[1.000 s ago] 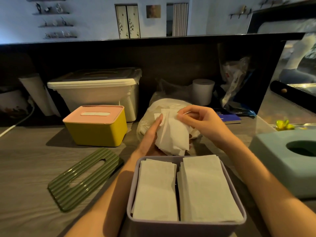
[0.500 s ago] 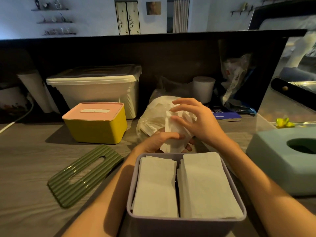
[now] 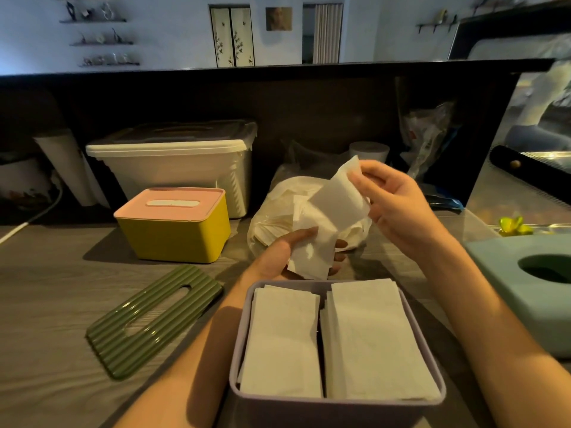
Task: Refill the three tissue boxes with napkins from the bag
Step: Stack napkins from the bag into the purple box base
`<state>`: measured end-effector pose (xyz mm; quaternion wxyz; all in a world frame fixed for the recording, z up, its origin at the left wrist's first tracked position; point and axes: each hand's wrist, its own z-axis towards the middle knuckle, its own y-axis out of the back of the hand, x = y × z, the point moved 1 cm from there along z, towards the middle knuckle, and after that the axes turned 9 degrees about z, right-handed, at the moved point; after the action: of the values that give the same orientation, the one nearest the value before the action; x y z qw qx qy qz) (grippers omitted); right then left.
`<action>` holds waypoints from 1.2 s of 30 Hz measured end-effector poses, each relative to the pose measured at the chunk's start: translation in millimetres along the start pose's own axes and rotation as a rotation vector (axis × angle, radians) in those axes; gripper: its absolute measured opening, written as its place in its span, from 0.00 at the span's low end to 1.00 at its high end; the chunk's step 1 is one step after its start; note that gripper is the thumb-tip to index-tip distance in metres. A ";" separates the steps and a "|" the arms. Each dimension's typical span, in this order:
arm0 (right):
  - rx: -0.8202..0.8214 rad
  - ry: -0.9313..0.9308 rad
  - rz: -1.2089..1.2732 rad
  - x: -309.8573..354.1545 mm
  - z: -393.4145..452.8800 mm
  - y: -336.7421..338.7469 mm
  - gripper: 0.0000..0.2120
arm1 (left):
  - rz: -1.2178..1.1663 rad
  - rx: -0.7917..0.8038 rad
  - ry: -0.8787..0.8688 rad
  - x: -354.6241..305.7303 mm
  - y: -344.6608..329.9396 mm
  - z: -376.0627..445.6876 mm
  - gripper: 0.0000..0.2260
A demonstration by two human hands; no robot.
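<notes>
Grey counter [image 3: 55, 291], right hand [image 3: 392, 199] has lifted pinched napkin [image 3: 340, 196], left hand [image 3: 278, 257] gripping napkins [image 3: 312, 251]

A grey wood-grain countertop [image 3: 52, 291] is spreading across the foreground, lying in dim warm light. A tall dark brown back panel [image 3: 309, 100] is rising behind it toward 12 o'clock. Beyond that, a pale blue wall [image 3: 173, 29] is glowing in cooler light, carrying small dark wall shelves [image 3: 99, 41] at 11 o'clock, two narrow bamboo-painted panels [image 3: 232, 37] and a small square framed picture [image 3: 279, 18] near 12 o'clock.
</notes>
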<state>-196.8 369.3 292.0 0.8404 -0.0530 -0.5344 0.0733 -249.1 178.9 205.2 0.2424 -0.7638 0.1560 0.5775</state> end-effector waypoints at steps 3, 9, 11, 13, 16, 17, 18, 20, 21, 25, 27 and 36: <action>0.138 -0.072 -0.159 -7.0 -2.4 -6.4 0.10 | -0.129 0.042 0.010 -4.3 -5.6 2.0 0.40; 0.063 0.176 -0.722 -31.6 -0.9 -13.9 0.07 | -0.021 0.056 -0.133 -7.4 -8.9 -3.6 0.32; -0.058 0.204 -0.698 -30.6 0.1 -9.9 0.07 | 0.056 0.084 -0.135 -6.6 -8.6 -7.1 0.21; -0.169 0.150 -0.709 -30.6 2.5 -3.4 0.07 | 0.131 0.096 -0.105 -5.6 -3.6 -8.1 0.24; -0.152 -0.040 -0.745 -36.9 6.1 5.4 0.09 | 0.124 0.093 -0.070 -7.2 -3.2 -9.8 0.24; -0.158 -0.062 -0.726 -38.2 6.3 7.3 0.10 | 0.121 0.085 -0.052 -6.9 -3.6 -8.4 0.25; -0.175 -0.055 -0.711 -38.5 6.2 9.2 0.09 | 0.114 0.092 -0.042 -5.2 -3.1 -7.1 0.26; -0.218 0.026 -0.733 -36.9 5.6 10.5 0.08 | 0.091 0.117 -0.020 -2.0 -1.7 -4.3 0.26; -0.243 0.079 -0.754 -35.5 4.9 10.5 0.08 | 0.055 0.137 -0.002 -2.7 -3.4 -5.7 0.25; -0.395 0.251 -0.621 -26.5 6.8 14.3 0.07 | -0.034 0.138 0.005 -3.3 -4.1 -9.8 0.22; -0.403 0.214 -0.417 -18.1 8.4 14.0 0.09 | -0.075 0.112 0.018 -3.6 -4.5 -9.3 0.24; 0.083 0.009 -0.522 -22.3 1.9 -2.7 0.07 | -0.175 0.063 -0.041 -5.8 -3.4 2.5 0.34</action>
<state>-207.6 362.6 273.5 0.8347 0.1208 -0.5228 -0.1242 -251.0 182.9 210.9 0.3189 -0.7544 0.1016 0.5646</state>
